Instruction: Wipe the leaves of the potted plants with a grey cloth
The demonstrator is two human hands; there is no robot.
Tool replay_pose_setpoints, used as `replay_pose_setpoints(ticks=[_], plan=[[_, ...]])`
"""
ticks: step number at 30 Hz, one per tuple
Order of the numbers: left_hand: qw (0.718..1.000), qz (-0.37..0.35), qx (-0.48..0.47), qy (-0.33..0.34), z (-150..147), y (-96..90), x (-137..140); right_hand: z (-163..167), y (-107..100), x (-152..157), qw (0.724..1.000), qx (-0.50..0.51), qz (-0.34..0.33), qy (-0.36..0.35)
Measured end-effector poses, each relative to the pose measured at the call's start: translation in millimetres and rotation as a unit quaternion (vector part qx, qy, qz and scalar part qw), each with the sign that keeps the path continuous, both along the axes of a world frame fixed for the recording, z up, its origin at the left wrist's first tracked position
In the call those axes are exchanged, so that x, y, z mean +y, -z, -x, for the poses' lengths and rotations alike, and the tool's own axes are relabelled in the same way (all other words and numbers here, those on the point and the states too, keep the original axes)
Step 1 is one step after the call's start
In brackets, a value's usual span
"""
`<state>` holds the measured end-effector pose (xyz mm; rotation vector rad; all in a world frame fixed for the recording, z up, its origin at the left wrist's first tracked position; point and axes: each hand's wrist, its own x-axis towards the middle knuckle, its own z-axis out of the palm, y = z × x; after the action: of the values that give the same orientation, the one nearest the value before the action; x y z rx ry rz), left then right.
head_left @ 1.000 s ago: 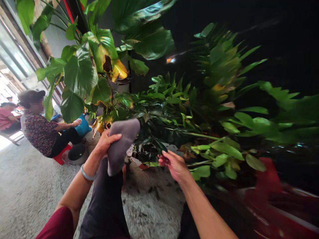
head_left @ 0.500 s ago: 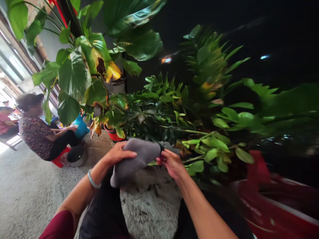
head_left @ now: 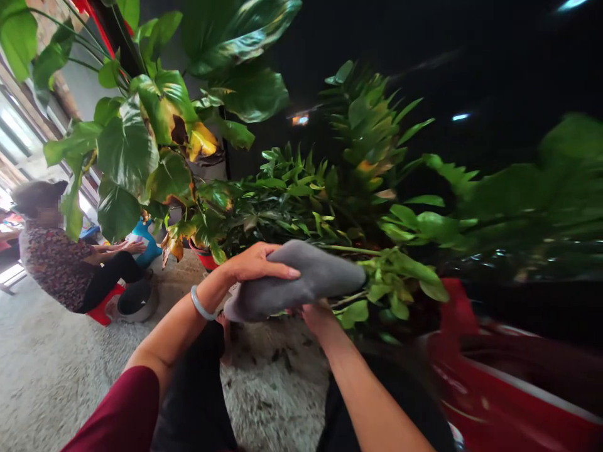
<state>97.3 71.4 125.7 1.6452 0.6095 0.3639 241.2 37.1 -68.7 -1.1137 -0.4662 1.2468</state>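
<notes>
A soft grey sock-like piece of cloth (head_left: pixel 301 276) is held level in front of me, its rounded dark-edged end pointing right. My left hand (head_left: pixel 257 263), with a pale bangle on the wrist, grips it from the left, thumb on top and the other fingers out of sight. Against its lower edge, my right hand (head_left: pixel 318 317) is curled, with most of its fingers hidden by the cloth.
Leafy potted plants (head_left: pixel 282 182) fill the space ahead. A red bag-like container (head_left: pixel 513 376) stands at my right. To the left, another person (head_left: pixel 56 263) sits on a red stool (head_left: pixel 106 304) beside a grey bucket (head_left: pixel 136 301). Concrete floor (head_left: pixel 273 402) lies below.
The grey cloth has moved right and swung to point more to the right. My right hand has gone from pinching its dark end to its underside. The view has shifted slightly right.
</notes>
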Motion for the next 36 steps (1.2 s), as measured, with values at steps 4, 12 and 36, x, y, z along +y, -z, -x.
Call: replay_pose_setpoints(ticks=[4,12,36], plan=[[0.982,-0.035,-0.143,-0.122,-30,-24.2,17,0,-7,-1,0.999,0.016,0.034,-0.008],[0.995,-0.032,0.096,-0.017,7,41.7,9,-1,-4,-5,0.997,0.047,0.043,0.032],[0.962,-0.025,-0.146,-0.231,34,1.4,33,2,-12,-6,0.996,0.039,0.075,0.013]])
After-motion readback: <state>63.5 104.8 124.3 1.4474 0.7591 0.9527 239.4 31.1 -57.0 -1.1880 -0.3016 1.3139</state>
